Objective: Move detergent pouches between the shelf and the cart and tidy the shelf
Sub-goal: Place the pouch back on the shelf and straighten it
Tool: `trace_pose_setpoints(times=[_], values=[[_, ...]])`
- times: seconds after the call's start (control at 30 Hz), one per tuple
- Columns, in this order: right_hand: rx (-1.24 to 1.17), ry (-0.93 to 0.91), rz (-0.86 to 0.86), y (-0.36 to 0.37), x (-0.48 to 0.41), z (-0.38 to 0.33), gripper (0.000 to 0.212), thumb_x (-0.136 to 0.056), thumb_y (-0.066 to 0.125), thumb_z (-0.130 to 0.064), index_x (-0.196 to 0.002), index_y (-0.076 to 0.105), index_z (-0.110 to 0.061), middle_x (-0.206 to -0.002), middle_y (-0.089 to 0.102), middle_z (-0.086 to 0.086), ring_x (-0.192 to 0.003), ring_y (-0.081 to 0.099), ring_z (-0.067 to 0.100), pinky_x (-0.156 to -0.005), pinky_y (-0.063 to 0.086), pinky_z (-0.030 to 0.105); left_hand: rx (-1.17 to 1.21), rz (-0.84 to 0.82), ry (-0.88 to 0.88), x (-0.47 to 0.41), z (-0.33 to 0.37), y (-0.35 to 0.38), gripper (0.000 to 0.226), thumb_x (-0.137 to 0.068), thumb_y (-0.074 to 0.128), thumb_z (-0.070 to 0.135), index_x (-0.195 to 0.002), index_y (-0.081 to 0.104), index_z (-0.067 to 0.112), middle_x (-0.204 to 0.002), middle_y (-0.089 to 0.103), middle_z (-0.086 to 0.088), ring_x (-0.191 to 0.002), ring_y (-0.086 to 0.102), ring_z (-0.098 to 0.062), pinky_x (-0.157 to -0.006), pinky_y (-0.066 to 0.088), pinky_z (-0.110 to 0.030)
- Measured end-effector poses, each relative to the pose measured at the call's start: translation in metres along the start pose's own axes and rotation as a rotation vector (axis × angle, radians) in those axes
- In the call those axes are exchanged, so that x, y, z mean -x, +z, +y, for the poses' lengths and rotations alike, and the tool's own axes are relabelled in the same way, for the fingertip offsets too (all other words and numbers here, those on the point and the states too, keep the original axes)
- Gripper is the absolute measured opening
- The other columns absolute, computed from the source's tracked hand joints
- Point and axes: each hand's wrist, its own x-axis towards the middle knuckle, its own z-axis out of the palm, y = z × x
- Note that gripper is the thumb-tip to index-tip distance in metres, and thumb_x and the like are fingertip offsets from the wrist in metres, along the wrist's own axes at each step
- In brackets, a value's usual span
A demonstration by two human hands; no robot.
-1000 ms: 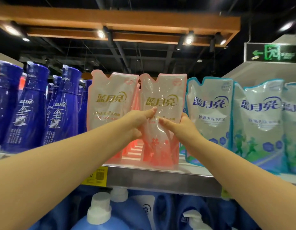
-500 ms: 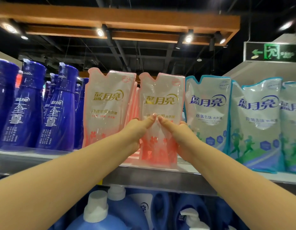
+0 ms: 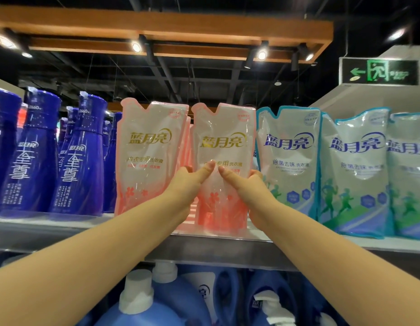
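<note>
We've got the pink pouch [image 3: 224, 142] upright at the front of the shelf [image 3: 63, 229], btwn its pink twin [image 3: 147, 156] (more pinks stacked behind that one) and the teal pouches [image 3: 289, 161] on the right. Its base looks down on the shelf board, tho we can't tell if the weight has settled.

Both hands grasp it. The left hand [image 3: 187, 187] pinches the left edge and the right hand [image 3: 249, 189] the right edge, thumbs pressed on the front approx mid-height, fingers wrapped behind.

Our read: soft film bag w/ liquid inside, so it'll slump & bulge low, and the glossy skin is prob slippery. Best hold is both side seams at mid-body, or under the base. The top spout corner looks flimsy and would fold. Squeezing the belly hard seems a bad idea.

Left of the pinks stand dark blue bottles [image 3: 79, 161]. Blue jugs [image 3: 157, 302] w/ white caps sit on the tier below.
</note>
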Motion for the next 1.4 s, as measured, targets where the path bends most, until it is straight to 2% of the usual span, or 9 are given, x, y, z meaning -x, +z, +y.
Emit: trace_pose_setpoints(times=[0.07,0.27,0.47,0.73,0.87,0.97,1.1,1.27,1.4], values=[[0.102,-0.048,0.048,0.0,0.006,-0.001,0.092,-0.072,0.074,-0.047,-0.141,0.021,-0.015,-0.135,0.046,0.009,-0.119,0.051,0.029,-0.099,0.045,0.048,-0.11,0.048,0.154,0.005,0.006,-0.002,0.08,-0.081,0.065,0.041,-0.143,0.027,0.007,-0.142,0.042,-0.01,-0.127,0.044,-0.025,-0.1,0.036,-0.031],[0.335,-0.232,0.145,-0.003,0.03,-0.018,0.095,-0.083,0.062,-0.046,-0.15,-0.001,-0.024,-0.153,0.023,0.007,-0.139,0.027,0.03,-0.111,0.029,0.051,-0.373,0.142,0.522,0.03,0.025,-0.003,0.072,-0.089,0.06,0.03,-0.147,0.019,0.023,-0.152,0.028,0.0,-0.138,0.028,-0.016,-0.109,0.029,-0.035],[0.506,-0.55,0.264,-0.027,0.088,-0.017,0.074,-0.09,0.053,-0.039,-0.15,0.012,-0.027,-0.154,0.025,-0.004,-0.141,0.022,0.014,-0.116,0.021,0.041,-0.452,0.005,0.778,0.073,0.008,0.029,0.052,-0.093,0.054,0.016,-0.141,0.035,0.023,-0.14,0.041,0.01,-0.132,0.035,-0.004,-0.102,0.025,-0.011],[0.533,-0.525,0.366,-0.144,0.205,-0.027,0.04,-0.092,0.054,-0.025,-0.131,0.044,-0.026,-0.11,0.059,-0.01,-0.105,0.058,0.012,-0.096,0.044,0.04,-0.329,-0.25,0.738,0.192,0.006,0.125,0.034,-0.089,0.046,0.032,-0.12,0.044,0.046,-0.102,0.068,0.01,-0.095,0.063,-0.002,-0.086,0.047,-0.02],[0.635,-0.488,0.475,-0.241,0.284,-0.033,0.023,-0.09,0.056,-0.021,-0.112,0.054,-0.025,-0.078,0.056,-0.019,-0.075,0.056,0.001,-0.077,0.044,0.025,-0.269,-0.339,0.715,0.274,0.004,0.205,0.032,-0.083,0.047,0.029,-0.114,0.054,0.039,-0.083,0.069,0.016,-0.08,0.064,-0.002,-0.076,0.048,-0.023],[0.712,-0.394,0.56,-0.323,0.349,-0.042,0.01,-0.09,0.056,-0.025,-0.099,0.058,-0.026,-0.073,0.057,-0.018,-0.071,0.055,0.001,-0.064,0.04,0.022,-0.14,-0.418,0.625,0.337,0.01,0.281,0.017,-0.084,0.052,0.027,-0.093,0.057,0.04,-0.067,0.068,0.014,-0.07,0.064,-0.002,-0.072,0.05,-0.022],[0.797,-0.268,0.734,-0.429,0.443,-0.053,0.008,-0.09,0.055,-0.025,-0.085,0.062,-0.025,-0.073,0.065,-0.008,-0.075,0.063,0.012,-0.071,0.049,0.031,0.014,-0.554,0.553,0.433,0.01,0.381,0.017,-0.092,0.054,0.013,-0.081,0.061,0.024,-0.061,0.065,0.012,-0.059,0.061,0.005,-0.063,0.044,-0.009],[0.849,-0.079,0.977,-0.545,0.548,-0.037,0.013,-0.089,0.055,-0.027,-0.076,0.057,-0.03,-0.072,0.065,-0.005,-0.077,0.067,0.02,-0.076,0.052,0.041,0.145,-0.79,0.423,0.548,-0.025,0.496,0.021,-0.091,0.054,0.016,-0.074,0.06,0.027,-0.054,0.062,0.014,-0.054,0.059,0.008,-0.059,0.044,-0.011],[0.892,0.113,1.121,-0.633,0.618,-0.015,0.017,-0.089,0.055,-0.024,-0.072,0.056,-0.028,-0.072,0.067,-0.002,-0.08,0.067,0.021,-0.079,0.051,0.041,0.195,-0.983,0.315,0.623,-0.057,0.588,0.017,-0.088,0.054,0.022,-0.073,0.059,0.029,-0.056,0.061,0.01,-0.055,0.061,0.004,-0.065,0.049,-0.025]])
